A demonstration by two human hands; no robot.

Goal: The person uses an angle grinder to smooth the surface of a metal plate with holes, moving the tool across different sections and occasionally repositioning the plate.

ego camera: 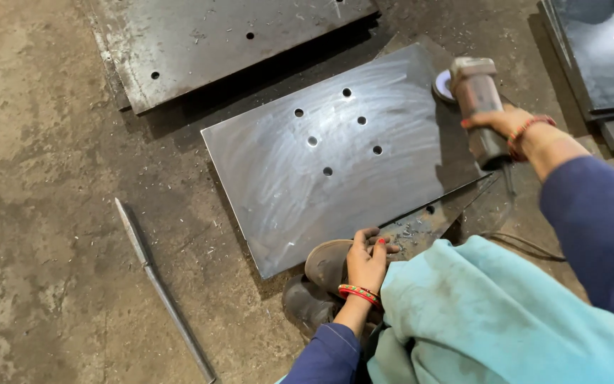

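- Here, from the head camera, the right hand (500, 122) has its fingers wrapped tight round an angle grinder (476, 99), whose disc sits at the far right edge of the steel plate (321, 163) lying on the floor (51, 213).
- The left hand (367, 257) lies curled over a sandal (327, 262) at the plate's near edge, holding nothing.
- Grinding looks to be under way, going by the swirl marks; the blur makes disc contact hard to confirm.
- Next likely calls for steady sweeps across the dull patches, clear of the drilled holes (335, 131).
- A metal rod (161, 288) lies well apart.
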